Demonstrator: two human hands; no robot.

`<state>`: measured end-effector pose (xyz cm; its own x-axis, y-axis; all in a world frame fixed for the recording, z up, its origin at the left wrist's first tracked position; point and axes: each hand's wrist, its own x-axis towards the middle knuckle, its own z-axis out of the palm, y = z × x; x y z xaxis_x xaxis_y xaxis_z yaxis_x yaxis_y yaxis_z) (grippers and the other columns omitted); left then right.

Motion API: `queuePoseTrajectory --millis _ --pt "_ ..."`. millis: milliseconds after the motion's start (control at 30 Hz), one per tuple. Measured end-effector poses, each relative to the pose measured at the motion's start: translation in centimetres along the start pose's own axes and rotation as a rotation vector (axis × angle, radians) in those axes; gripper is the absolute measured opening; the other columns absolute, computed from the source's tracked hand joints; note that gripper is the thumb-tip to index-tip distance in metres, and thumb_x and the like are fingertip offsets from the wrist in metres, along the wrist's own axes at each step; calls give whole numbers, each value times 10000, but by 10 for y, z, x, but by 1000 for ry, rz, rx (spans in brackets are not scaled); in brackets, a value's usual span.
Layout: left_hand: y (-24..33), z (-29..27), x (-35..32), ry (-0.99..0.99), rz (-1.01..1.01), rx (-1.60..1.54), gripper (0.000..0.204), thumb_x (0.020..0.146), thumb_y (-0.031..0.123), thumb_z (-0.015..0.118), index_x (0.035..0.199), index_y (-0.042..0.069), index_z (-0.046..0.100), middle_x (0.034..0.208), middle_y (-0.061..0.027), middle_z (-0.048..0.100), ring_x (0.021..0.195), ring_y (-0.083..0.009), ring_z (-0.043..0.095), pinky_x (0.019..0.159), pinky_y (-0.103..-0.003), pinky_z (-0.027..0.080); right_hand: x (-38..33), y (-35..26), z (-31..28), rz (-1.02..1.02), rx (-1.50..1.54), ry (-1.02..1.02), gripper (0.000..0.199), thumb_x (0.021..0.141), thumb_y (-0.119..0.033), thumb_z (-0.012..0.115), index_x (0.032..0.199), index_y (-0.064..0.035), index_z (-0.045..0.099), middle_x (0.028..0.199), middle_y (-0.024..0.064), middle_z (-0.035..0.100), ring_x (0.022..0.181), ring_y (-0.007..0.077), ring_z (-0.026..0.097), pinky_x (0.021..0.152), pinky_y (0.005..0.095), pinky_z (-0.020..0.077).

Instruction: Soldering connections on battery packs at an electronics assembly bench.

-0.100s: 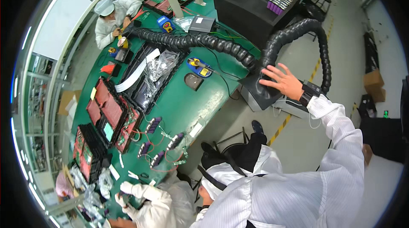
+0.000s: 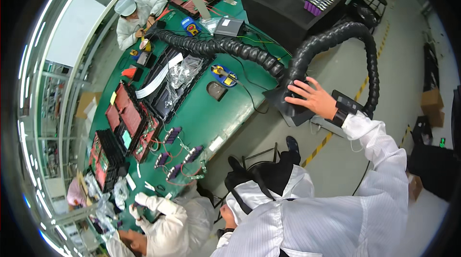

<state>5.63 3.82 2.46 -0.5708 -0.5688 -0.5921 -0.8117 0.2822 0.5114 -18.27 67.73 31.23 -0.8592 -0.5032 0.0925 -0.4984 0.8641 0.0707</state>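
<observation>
My right hand (image 2: 314, 97) rests spread on the black hose's hood (image 2: 288, 105) at centre right, my left hand is unseen, and I fear a shove could sweep it across the green surface (image 2: 211, 117).

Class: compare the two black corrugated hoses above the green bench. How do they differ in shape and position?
The long hose runs nearly straight, low across the green bench; the looped hose arches high and curves back down beyond the bench edge, over the floor. The long hose reaches toward a seated worker; the looped hose ends near the black hood under the right hand. Both are black, ribbed and thick, meeting at that hood.
</observation>
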Motion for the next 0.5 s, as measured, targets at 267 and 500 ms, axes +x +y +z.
queuePoseTrajectory --millis 267,500 --pt "-3 15 -181 203 126 -13 307 887 242 701 1051 -18 697 1040 -150 730 987 -251 654 929 -395 524 -179 19 41 504 535 49 521 837 -98 768 1334 -120 612 1370 157 581 1277 372 557 1047 478 455" --pt "-28 23 -219 9 27 -80 274 972 242 653 1092 -2 679 958 -73 685 838 -166 603 759 -317 500 -446 -81 197 1049 773 -449 231 912 -237 672 886 -17 734 893 216 747 897 414 716 778 498 558"
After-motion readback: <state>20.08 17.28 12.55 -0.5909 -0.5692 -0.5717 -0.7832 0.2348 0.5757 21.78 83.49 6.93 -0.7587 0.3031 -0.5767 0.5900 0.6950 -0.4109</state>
